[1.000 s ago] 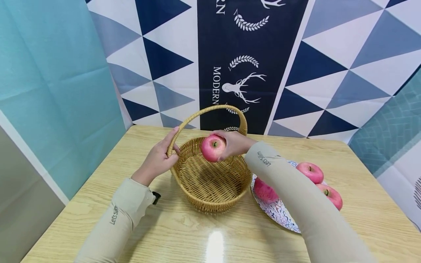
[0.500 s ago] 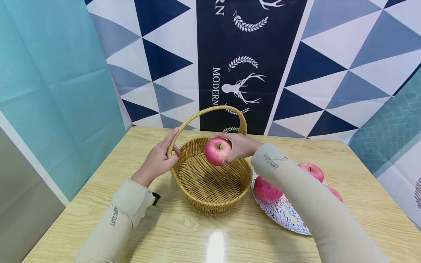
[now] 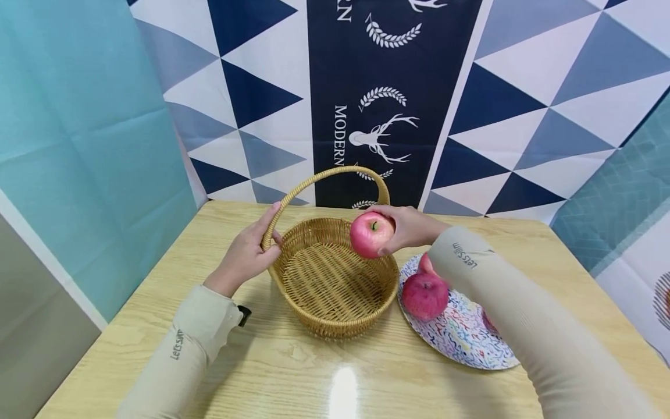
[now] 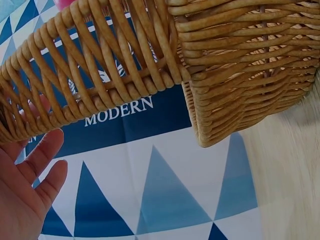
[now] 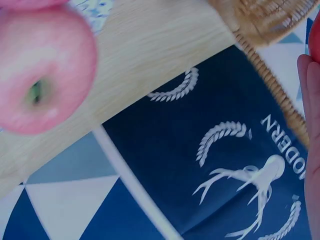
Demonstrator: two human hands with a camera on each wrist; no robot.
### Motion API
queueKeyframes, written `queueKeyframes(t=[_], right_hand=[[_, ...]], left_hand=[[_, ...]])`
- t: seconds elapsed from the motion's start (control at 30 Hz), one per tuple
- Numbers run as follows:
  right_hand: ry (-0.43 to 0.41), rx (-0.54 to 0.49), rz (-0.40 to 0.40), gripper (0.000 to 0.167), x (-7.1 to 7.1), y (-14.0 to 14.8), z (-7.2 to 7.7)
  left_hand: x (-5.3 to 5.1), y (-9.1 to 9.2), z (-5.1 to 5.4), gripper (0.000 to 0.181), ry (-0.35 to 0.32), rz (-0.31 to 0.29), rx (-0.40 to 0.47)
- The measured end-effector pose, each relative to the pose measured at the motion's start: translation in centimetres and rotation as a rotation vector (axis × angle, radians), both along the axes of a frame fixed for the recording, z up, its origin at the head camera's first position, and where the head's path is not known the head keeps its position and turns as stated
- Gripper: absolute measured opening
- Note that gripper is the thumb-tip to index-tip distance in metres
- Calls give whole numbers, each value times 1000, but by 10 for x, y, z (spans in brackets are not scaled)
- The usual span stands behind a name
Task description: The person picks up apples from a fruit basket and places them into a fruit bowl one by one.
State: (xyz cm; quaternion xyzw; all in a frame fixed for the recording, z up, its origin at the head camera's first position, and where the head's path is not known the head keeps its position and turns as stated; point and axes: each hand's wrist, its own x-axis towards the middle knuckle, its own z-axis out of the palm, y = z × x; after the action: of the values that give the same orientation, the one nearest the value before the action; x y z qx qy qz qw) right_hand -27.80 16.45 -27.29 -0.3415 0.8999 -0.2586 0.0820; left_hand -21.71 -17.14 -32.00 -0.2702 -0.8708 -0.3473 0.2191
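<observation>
A woven wicker basket (image 3: 335,327) with a tall arched handle (image 3: 335,170) stands on the table. My left hand (image 3: 242,255) holds the left side of that handle, its thumb and fingers on either side; in the left wrist view the left hand (image 4: 30,185) shows beside the weave. Over the basket's right rim, my right hand (image 3: 412,226) grips a pink-red apple (image 3: 370,235), raised above the basket. Nothing lies on the visible basket floor. To the right, a patterned plate (image 3: 460,349) carries a darker red apple (image 3: 425,297) and others partly hidden by my right sleeve.
The wooden table (image 3: 282,378) meets a geometric-patterned cloth (image 3: 277,87) with a deer print at the back. A teal cloth (image 3: 89,145) hangs on the left. A large pink apple (image 5: 45,75) appears close in the right wrist view.
My right hand has moved the apple rightward, from above the basket's middle to its right rim, uncovering more of the plate. The left hand keeps its hold on the handle.
</observation>
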Motion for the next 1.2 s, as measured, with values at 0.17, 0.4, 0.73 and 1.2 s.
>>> queueKeyframes(t=[0.17,0.4,0.73,1.2], right_hand=[[4,-16,7,73,4,12,4],[-2,48,-85,74,17,43,6],[-48,-14,-184,81,46,95,-6],[-33,-11,-357,83,89,154,-12]], left_hand=[[4,-6,-1,69,-9,56,16],[4,-4,-4,66,15,61,-9],[3,1,-4,64,-55,48,75],[-1,3,-8,66,-23,-41,171]])
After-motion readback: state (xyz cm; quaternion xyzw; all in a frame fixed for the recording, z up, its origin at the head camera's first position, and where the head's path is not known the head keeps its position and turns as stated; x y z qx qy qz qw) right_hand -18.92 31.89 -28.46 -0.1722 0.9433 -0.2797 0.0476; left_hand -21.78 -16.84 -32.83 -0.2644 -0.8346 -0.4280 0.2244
